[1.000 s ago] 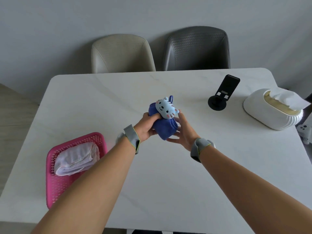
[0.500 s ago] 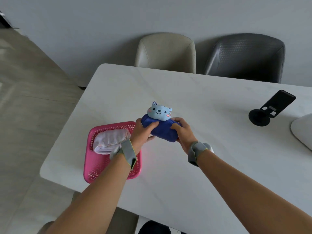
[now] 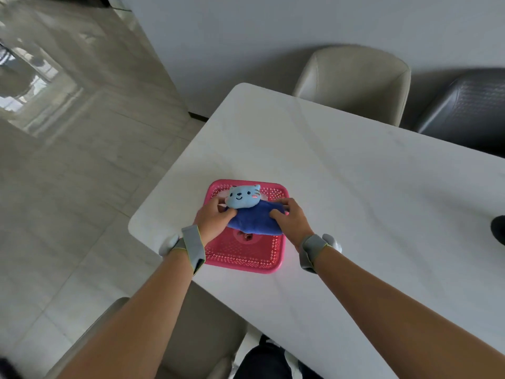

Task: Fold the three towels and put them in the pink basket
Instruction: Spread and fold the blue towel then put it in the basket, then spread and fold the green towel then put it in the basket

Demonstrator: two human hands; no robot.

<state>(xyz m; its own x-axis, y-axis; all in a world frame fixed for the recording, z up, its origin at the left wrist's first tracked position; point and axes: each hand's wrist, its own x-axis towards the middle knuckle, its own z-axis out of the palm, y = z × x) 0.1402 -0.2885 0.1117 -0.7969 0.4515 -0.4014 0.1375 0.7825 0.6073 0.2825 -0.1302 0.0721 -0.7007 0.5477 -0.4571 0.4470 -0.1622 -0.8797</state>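
Both hands grip a folded blue towel (image 3: 255,221) w/ a plush cat head, the left hand (image 3: 211,218) and right hand (image 3: 291,218) holding it over the pink basket (image 3: 247,257) near the table (image 3: 355,187) corner. Placing step; next, likely lower & let go.

Blue towel (image 3: 255,220) with the cat face, a second ago held above the middle of the counter (image 3: 355,187), now over the pink basket (image 3: 246,258) near the counter's left corner. Left hand (image 3: 214,218) and right hand (image 3: 291,218) carried leftward along with it, now above the basket. White towel in the basket now nearly all covered (only a sliver visible beside the cat face). Phone stand and tissue box now almost out of view.
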